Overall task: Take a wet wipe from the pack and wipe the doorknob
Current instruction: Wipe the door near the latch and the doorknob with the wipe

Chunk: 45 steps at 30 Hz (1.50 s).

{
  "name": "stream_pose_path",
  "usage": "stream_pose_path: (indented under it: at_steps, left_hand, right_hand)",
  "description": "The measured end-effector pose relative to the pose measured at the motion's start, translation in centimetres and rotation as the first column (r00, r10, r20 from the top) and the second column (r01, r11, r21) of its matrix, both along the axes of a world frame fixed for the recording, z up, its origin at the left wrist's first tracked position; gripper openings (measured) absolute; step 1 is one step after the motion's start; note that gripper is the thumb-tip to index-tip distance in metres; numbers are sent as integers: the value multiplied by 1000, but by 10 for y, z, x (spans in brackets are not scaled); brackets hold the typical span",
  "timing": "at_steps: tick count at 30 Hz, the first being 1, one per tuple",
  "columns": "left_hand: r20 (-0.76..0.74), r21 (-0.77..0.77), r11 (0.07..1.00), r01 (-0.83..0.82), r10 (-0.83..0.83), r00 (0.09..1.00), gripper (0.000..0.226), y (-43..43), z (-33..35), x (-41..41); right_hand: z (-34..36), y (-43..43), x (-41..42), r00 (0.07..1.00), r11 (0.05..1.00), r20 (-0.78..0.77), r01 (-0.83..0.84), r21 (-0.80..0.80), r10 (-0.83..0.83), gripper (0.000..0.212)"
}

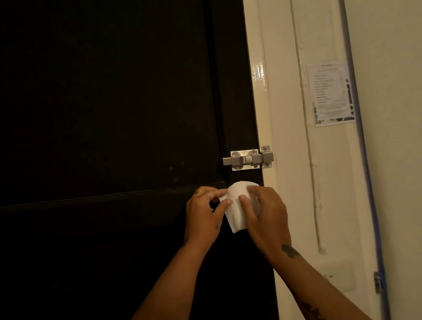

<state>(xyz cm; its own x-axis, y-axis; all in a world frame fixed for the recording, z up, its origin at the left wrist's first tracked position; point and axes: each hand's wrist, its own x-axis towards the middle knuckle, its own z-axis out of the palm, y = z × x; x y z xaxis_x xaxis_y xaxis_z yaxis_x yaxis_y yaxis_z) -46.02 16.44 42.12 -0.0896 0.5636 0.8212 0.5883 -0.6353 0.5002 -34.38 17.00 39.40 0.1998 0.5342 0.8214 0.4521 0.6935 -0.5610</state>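
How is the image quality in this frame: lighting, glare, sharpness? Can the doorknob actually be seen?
Head view: dim, warm light; the dark door is nearly black, with little detail. A glare patch sits on the glossy door frame. The notice on the wall is too soft to read. The white wipe is the brightest thing, held by the left hand and right hand; it hides the doorknob.

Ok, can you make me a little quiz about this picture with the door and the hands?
1. True or false: the wet wipe is draped over the doorknob, hiding it.
2. Which hands touch the wipe? A) only the left hand B) only the right hand C) both
3. Fill in: the metal slide bolt sits ____ the wipe.

Key
1. True; no knob shows, only a rounded shape under the wipe.
2. C
3. above
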Motion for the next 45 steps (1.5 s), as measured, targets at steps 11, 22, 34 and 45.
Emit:
stream_pose_path:
  at_steps: [11,22,34,45]
  left_hand:
    - [-396,129,889,-439,452,799,46,15,0,-48]
    - [-394,305,754,-582,656,644,67,45,17,-54]
    - [-355,346,727,-593,686,635,69,69,22,-60]
    - [-364,336,756,-562,654,663,70,68,20,-61]
  right_hand:
    - [-4,4,-3,952,956,177,215,201,-252,52]
    - [-5,12,-13,890,941,336,230,249,-306,54]
    - [-10,27,-18,834,889,359,298,346,-420,53]
    - [-11,36,-20,713,836,452,373,402,-536,56]
